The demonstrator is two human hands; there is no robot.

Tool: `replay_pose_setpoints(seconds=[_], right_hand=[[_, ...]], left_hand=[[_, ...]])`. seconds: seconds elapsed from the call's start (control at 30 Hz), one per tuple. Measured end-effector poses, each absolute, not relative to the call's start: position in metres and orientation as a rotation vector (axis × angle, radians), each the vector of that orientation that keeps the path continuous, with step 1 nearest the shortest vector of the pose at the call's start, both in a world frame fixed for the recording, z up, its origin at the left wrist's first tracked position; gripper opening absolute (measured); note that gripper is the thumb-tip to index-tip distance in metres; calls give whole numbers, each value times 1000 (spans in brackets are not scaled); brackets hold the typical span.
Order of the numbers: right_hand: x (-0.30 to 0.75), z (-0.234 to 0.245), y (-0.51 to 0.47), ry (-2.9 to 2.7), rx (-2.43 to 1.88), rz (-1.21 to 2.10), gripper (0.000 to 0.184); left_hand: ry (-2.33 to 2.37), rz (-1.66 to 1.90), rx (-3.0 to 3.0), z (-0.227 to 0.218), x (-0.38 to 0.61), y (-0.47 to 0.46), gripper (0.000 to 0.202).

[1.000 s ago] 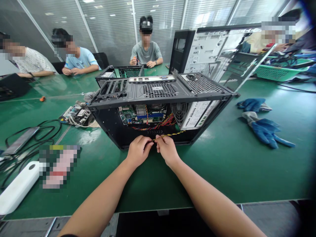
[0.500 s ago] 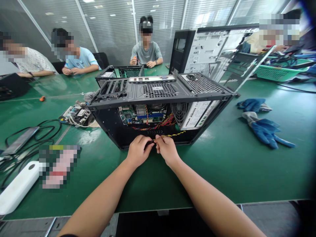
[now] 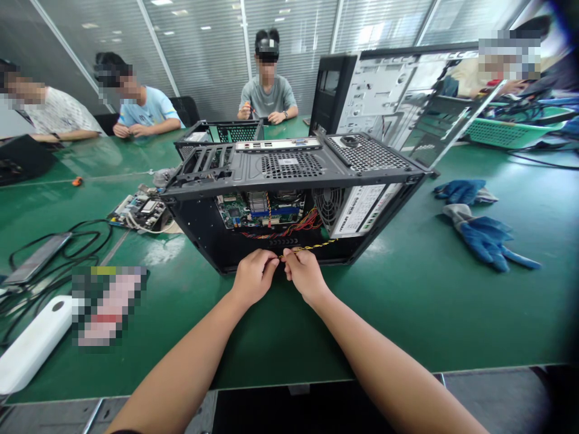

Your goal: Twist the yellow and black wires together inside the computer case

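Note:
An open black computer case [image 3: 289,166] lies on its side on the green table [image 3: 407,313], with a motherboard [image 3: 257,210], red wires and a power supply [image 3: 357,208] showing inside. A twisted yellow-and-black cable [image 3: 312,246] runs out of the case toward me. My left hand [image 3: 253,277] and my right hand [image 3: 305,274] meet at the case's front edge, both closed in a pinch on the near end of that cable. What sits at the cable's tip is hidden by my fingers.
Two blue work gloves [image 3: 486,238] lie to the right. A loose circuit board [image 3: 142,210], black cables [image 3: 67,241] and a white device [image 3: 34,343] sit at the left. A second case [image 3: 384,96] stands behind. Three people sit across the table; another is at the far right.
Both hands have shifted slightly up toward the case while keeping their pinch on the cable. Nothing else has moved.

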State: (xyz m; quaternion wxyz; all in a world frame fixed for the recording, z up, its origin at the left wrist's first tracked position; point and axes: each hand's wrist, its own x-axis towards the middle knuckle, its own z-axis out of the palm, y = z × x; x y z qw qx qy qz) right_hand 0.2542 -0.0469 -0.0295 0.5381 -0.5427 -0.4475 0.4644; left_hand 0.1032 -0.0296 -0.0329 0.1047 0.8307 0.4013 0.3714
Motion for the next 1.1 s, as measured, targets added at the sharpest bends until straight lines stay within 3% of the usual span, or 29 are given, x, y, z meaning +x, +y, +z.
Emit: replay_pose_setpoints(seconds=[0.43, 0.9, 1.1], right_hand=[[253, -27, -46, -930, -1293, 1189, 41], [249, -25, -50, -928, -1212, 1303, 45], [249, -25, -51, -936, -1172, 1321, 49]], left_hand=[[1173, 1153, 2617, -39, 102, -25, 19], [1244, 952, 2719, -26, 101, -30, 30], [1294, 889, 2764, -22, 101, -33, 26]])
